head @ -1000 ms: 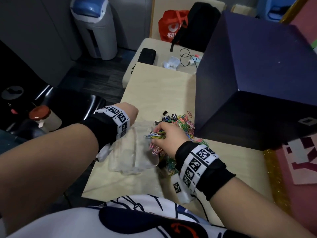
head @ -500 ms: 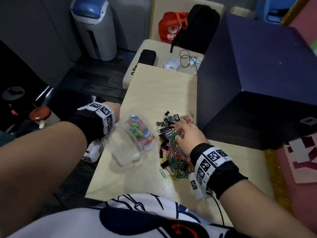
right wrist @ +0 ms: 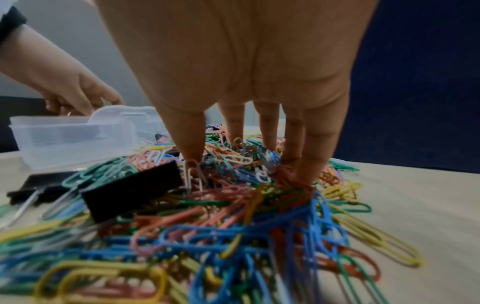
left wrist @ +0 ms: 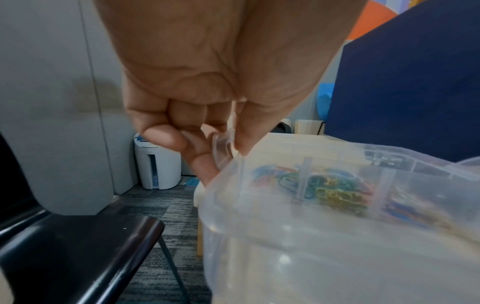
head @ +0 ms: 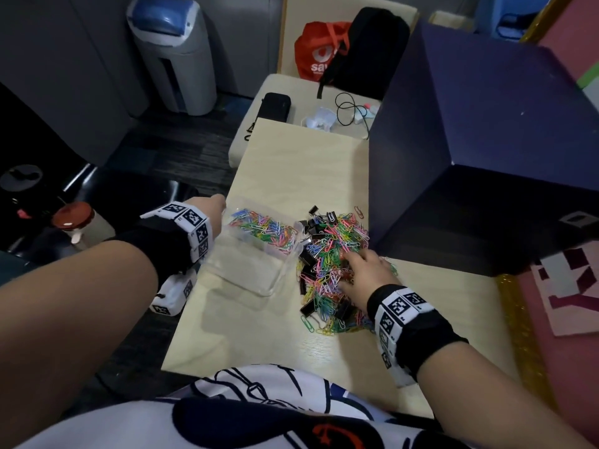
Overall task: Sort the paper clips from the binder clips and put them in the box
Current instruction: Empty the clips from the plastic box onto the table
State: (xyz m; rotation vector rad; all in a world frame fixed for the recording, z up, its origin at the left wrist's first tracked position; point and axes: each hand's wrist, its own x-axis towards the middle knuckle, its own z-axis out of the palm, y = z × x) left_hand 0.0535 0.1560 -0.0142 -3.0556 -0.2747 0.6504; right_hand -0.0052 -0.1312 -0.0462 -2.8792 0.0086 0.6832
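A clear plastic box (head: 246, 270) lies on the pale table (head: 291, 163), with coloured paper clips (head: 264, 226) heaped at its far end. My left hand (head: 212, 204) pinches the box's latch tab at the far left rim; in the left wrist view the thumb and curled fingers of the left hand (left wrist: 221, 148) close on the box (left wrist: 311, 236). To the right lies a mixed pile of paper clips (head: 334, 247) and black binder clips (head: 312, 222). My right hand (head: 359, 267) rests on it, straight fingers (right wrist: 267, 131) dipping into the paper clips (right wrist: 233, 216) beside a binder clip (right wrist: 132, 189).
A big dark blue cube (head: 486, 140) stands right behind the pile. A black chair (head: 129, 196) and a red-lidded jar (head: 77, 222) sit off the table's left edge. Beyond is a second table with a black case (head: 275, 105) and cables. A pink board (head: 567, 286) borders the right.
A second ago my right hand held a bunch of paper clips over the box. Those clips now lie in the box, and the hand has gone back onto the pile.
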